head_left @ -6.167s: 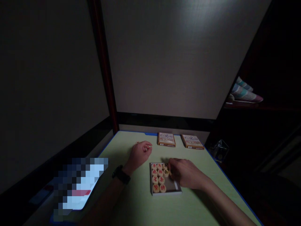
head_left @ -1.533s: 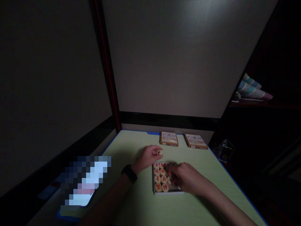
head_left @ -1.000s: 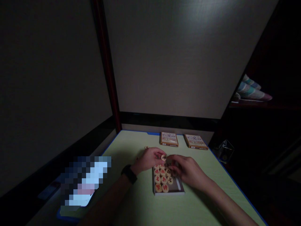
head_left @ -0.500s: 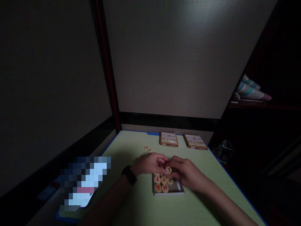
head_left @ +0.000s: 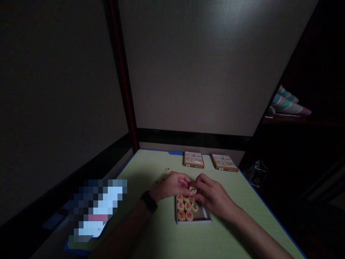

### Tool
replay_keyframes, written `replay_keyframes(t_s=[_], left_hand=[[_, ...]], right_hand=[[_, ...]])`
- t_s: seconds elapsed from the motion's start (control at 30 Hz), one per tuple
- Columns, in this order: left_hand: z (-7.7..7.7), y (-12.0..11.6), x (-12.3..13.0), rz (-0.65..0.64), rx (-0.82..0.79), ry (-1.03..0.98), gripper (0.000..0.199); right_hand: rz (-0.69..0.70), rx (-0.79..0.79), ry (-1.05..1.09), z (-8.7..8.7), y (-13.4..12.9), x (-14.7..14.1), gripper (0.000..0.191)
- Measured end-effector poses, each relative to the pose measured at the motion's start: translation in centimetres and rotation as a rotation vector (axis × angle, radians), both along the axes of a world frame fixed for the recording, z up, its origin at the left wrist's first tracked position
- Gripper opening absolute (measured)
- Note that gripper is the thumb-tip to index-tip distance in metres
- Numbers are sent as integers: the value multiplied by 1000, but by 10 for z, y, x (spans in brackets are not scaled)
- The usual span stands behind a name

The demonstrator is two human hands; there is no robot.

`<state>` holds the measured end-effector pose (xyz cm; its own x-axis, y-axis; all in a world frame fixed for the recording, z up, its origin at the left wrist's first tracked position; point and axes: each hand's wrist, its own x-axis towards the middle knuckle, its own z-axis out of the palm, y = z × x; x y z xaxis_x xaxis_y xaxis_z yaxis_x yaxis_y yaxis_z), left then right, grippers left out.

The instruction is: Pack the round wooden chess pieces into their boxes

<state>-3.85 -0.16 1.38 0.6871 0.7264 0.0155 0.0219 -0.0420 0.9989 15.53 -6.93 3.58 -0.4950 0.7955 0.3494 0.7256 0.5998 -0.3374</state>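
Observation:
A shallow open box [head_left: 194,222] on the table holds several round Chinese chess pieces [head_left: 188,206], with red and black characters. Over the far part of the box, my right hand [head_left: 212,194] pinches one black-marked Chinese chess piece [head_left: 193,190] between thumb and fingers. My left hand [head_left: 174,185], a dark band on its wrist, meets it from the left. Its fingers are curled and its thumb lies against the edge of that same piece; whatever its palm encloses is hidden. Both hands cover the far end of the box.
Beyond my left hand lie several loose pieces [head_left: 168,170] on the green tabletop [head_left: 151,162]. Two flat printed boxes [head_left: 194,159] stand near the far edge. At the left edge is a device with a bright, pixelated screen [head_left: 105,208]. Walls rise behind and to the left.
The pinched piece has shifted slightly away from me, with the right fingers, uncovering more of the pieces in the box. The left hand has barely moved.

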Motion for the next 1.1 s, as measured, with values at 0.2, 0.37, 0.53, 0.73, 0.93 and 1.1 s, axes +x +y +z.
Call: replay_keyframes(t_s=[0.2,0.37,0.53,0.73,0.93,1.1], left_hand=[[4,-3,-2,-34,-15,18,44],[-1,-2,-1,4,-17,23,50],[-4,2,-2,0,12,45,61],[0,13,-9,120,86,-40,54],[13,11,-13,248,124,-70,41],[20,7,-12,284,122,-47,34]], right_hand=[[113,-13,117,0,2,0,21],[65,-5,112,-3,2,0,26],[39,-9,56,5,-2,1,16],[158,-237,-50,17,-6,4,26],[126,-211,-258,10,-9,-3,14],[83,-193,-338,7,-10,-6,17]])
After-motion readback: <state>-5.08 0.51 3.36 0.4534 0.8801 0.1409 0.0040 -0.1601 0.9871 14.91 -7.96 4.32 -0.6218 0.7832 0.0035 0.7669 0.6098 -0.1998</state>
